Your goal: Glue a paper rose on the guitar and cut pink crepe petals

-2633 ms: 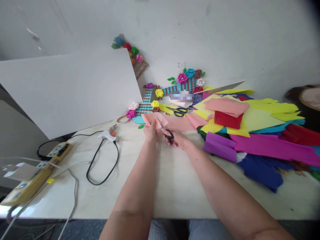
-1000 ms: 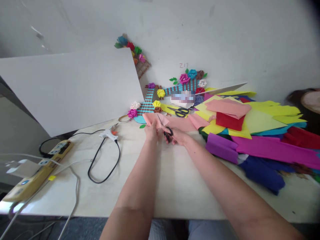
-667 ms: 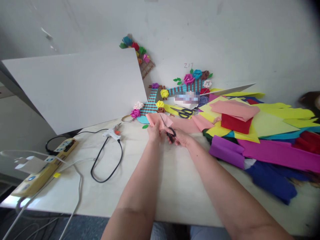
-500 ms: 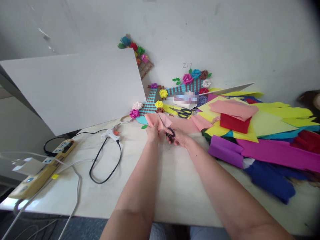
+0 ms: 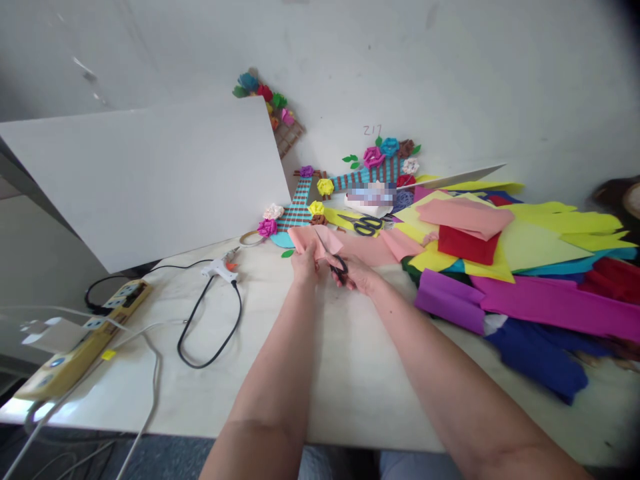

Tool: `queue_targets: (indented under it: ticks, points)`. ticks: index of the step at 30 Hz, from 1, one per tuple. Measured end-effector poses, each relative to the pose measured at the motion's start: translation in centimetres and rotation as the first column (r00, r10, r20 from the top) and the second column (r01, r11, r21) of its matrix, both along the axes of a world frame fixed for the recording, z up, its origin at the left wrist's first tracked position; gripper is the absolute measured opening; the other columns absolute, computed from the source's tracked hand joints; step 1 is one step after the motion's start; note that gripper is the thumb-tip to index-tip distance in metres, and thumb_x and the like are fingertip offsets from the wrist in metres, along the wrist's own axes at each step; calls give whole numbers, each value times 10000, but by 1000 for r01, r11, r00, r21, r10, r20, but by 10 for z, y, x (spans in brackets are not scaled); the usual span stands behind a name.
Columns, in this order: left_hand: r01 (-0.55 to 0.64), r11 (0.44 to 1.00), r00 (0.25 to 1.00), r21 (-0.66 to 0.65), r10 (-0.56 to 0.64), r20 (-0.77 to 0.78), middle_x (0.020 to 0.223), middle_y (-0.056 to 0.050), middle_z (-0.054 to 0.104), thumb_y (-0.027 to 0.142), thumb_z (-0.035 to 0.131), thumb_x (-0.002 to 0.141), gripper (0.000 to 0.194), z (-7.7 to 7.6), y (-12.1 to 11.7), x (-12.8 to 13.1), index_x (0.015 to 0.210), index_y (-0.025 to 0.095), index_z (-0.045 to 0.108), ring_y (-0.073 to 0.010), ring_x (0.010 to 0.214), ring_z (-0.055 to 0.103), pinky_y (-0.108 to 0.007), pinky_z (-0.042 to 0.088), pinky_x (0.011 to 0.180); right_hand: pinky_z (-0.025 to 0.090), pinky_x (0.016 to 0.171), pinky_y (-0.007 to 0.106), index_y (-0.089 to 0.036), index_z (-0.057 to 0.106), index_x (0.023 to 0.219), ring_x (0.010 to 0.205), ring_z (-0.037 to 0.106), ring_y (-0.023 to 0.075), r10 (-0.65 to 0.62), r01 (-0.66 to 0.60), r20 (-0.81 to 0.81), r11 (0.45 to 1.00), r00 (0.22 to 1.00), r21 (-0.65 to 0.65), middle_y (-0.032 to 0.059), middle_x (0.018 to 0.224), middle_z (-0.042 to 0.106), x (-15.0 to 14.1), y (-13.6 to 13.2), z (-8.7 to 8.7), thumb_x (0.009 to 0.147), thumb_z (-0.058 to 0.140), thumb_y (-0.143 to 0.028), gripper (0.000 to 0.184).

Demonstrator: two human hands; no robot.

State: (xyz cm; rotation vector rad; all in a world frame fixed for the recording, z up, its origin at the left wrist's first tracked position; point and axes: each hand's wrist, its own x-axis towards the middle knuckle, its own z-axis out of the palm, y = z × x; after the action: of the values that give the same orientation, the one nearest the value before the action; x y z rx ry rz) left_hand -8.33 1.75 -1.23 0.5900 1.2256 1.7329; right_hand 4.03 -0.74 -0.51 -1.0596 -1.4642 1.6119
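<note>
My left hand [image 5: 305, 265] is closed on a strip of peach crepe paper [image 5: 367, 250], pinching it near its left end. The strip runs right along the table to the coloured pile. In my right hand [image 5: 353, 273] is a pair of black-handled scissors [image 5: 341, 267], its blades pointing up and left against the paper by my left fingers. Whether the blades are apart is hard to see. Just behind the strip lies a second pair of scissors [image 5: 367, 225] with dark handles. A small green paper leaf [image 5: 287, 253] rests left of my left hand.
A white glue gun [image 5: 220, 269] with a looped black cord lies at left, near a yellow power strip [image 5: 85, 340]. A large white board [image 5: 160, 180] leans behind. Flower-trimmed turquoise lattice pieces [image 5: 300, 207] stand at the back. Coloured crepe sheets [image 5: 545, 233] heap up at right.
The scissors have shifted very slightly up and left against the peach paper. Both hands hold nearly the same place; the whole view has moved a little.
</note>
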Motion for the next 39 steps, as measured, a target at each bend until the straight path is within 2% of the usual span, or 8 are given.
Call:
queue_targets:
  ticks: [19, 26, 39]
  points:
    - [0, 999, 1000, -45, 0, 1, 379, 97, 297, 306, 661, 697, 345, 3, -1, 0, 575, 198, 357, -38, 281, 268, -178, 175, 298, 213, 243, 148, -171, 525, 756, 344, 455, 47, -33, 32, 15, 999, 999, 25, -53, 503, 516, -2, 3, -4, 666, 651, -575, 433]
    - [-27, 997, 1000, -66, 27, 3, 372, 93, 306, 295, 644, 714, 321, 3, 0, -1, 582, 195, 369, -42, 283, 278, -179, 183, 302, 205, 245, 148, -167, 548, 751, 338, 437, 42, -51, 47, 46, 996, 998, 71, -57, 494, 503, -3, 3, -6, 664, 655, -566, 422]
    - [-9, 999, 1000, -44, 10, 3, 378, 93, 312, 305, 661, 684, 311, 2, 1, -2, 593, 194, 385, -44, 283, 271, -185, 178, 298, 208, 248, 146, -163, 539, 743, 339, 455, 44, -64, 63, 27, 997, 998, 35, -49, 503, 523, -3, 2, -4, 660, 660, -567, 430]
